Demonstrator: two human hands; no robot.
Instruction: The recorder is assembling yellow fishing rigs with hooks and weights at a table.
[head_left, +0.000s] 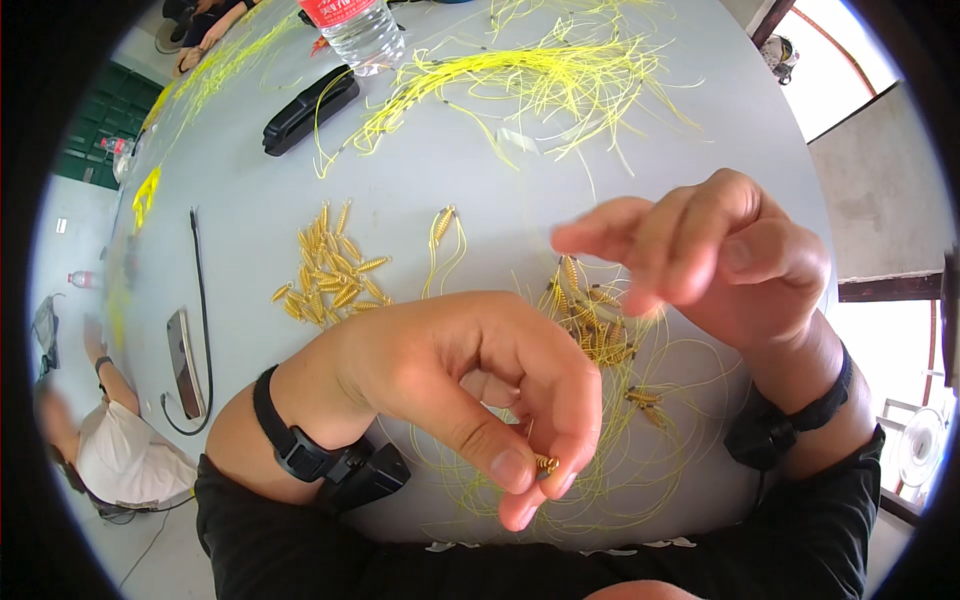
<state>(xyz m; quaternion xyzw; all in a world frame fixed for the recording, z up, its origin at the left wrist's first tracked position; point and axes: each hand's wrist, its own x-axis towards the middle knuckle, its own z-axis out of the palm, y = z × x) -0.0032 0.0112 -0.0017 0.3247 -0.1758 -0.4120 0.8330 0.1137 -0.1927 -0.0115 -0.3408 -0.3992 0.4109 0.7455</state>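
My left hand (480, 390) is closed in a pinch at the near middle of the table. Between its thumb and fingertips sits a small gold coiled spring (545, 464), mostly hidden by the fingers. My right hand (710, 250) is raised to the right, its fingers apart and partly blurred, with nothing visible in them. Beneath it lies a cluster of gold springs with yellow line (600, 335) tied to them. Loose gold springs (330, 270) are heaped left of centre. One spring with a looped line (443, 226) lies alone between the two groups.
Yellow line in a large bundle (540, 80) spreads across the far table. Near it are a black case (311, 110) and a water bottle (360, 40). A phone (185, 365) and black cable (200, 300) lie left. Other people sit at the left and far edges.
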